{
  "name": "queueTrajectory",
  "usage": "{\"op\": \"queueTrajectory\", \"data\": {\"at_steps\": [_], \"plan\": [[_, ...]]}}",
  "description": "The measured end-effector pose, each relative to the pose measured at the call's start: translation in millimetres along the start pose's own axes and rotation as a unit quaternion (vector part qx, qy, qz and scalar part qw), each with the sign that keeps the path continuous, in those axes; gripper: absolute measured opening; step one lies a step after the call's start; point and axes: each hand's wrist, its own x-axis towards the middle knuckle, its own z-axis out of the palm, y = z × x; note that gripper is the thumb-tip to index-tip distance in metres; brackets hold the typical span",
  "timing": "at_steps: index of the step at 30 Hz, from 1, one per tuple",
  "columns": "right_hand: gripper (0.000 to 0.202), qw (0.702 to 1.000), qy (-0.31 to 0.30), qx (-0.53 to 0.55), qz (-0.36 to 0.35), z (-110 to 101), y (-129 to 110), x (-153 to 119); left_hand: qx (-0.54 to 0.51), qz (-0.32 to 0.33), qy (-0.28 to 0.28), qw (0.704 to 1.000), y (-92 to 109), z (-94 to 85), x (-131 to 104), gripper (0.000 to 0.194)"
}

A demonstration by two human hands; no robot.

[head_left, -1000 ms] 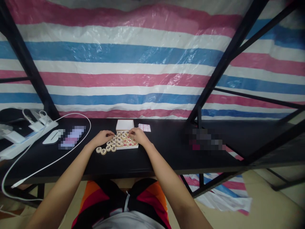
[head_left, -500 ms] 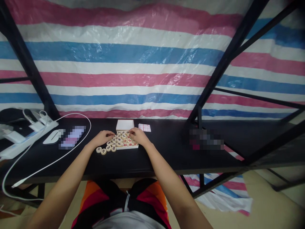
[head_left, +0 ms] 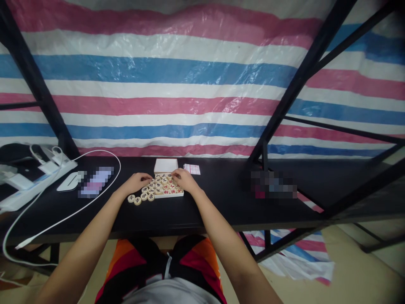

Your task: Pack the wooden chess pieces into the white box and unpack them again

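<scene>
A shallow white box [head_left: 170,195] is filled with rows of round xiangqi pieces [head_left: 165,181], some with black characters and some with red. My left hand [head_left: 136,183] is at the box's left side, its fingers curled down with the tips on a piece by the rim. More loose pieces [head_left: 144,196] with black characters lie on the table below that hand. Over the box's far right corner, my right hand [head_left: 185,180] has thumb and forefinger bent round a piece in the back row. The fingers partly cover both pieces.
Behind the box stands its white lid [head_left: 166,165], beside a small stack of printed paper [head_left: 192,169]. Left on the black table [head_left: 221,207] are a blurred phone-like item [head_left: 96,182], a white cable [head_left: 68,215] and a power strip [head_left: 34,185]. A blurred dark object [head_left: 274,185] lies right.
Both hands stay in nearly the same place. In the box's front row, the red-character pieces look slightly turned or shifted; the loose pieces on the table have not moved.
</scene>
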Motion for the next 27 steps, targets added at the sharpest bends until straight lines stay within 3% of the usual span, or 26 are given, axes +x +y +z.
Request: {"op": "queueTrajectory", "data": {"at_steps": [13, 27], "plan": [[0.017, 1.000, 0.015, 0.001, 0.004, -1.7, -1.3, 0.5, 0.042, -0.021, 0.046, 0.998, -2.5, -2.1, -1.4, 0.038], [0.015, 1.000, 0.022, 0.009, 0.007, -2.1, -3.1, 1.1, 0.042, -0.027, 0.047, 0.998, -3.0, 2.2, 1.3, 0.031]]}}
